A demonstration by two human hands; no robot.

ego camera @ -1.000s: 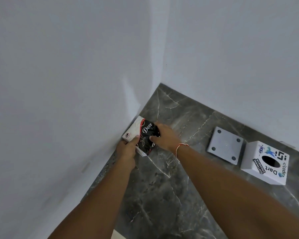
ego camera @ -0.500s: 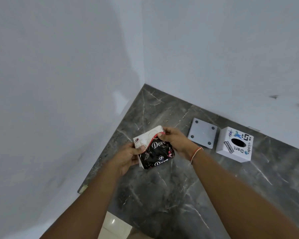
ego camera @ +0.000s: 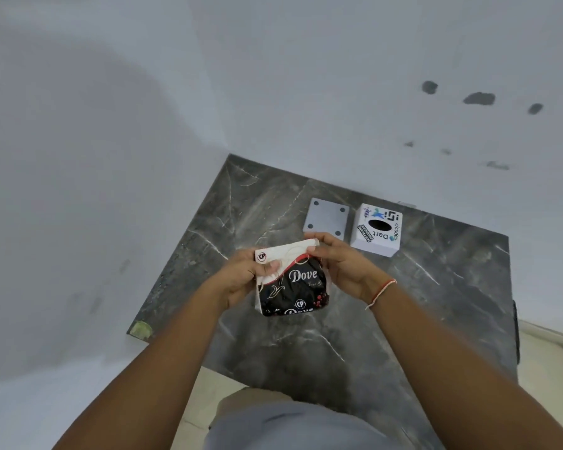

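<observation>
Both hands are gripping that black and white Dove packet [ego camera: 291, 280], holding it up over the dark marble counter [ego camera: 420, 297]. The left hand [ego camera: 241, 280] is pinching its upper left corner, thumb on the front; the right hand [ego camera: 342, 264] is pinching the top right edge. A white sticker-covered box [ego camera: 376, 230] and a grey plate [ego camera: 326, 217] are sitting just behind, by the wall.

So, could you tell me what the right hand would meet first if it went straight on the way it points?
Probably the Dove pack it pinches. The right hand points up-left, and beyond that only bare countertop shows before the wall, though depth is unclear.
</observation>
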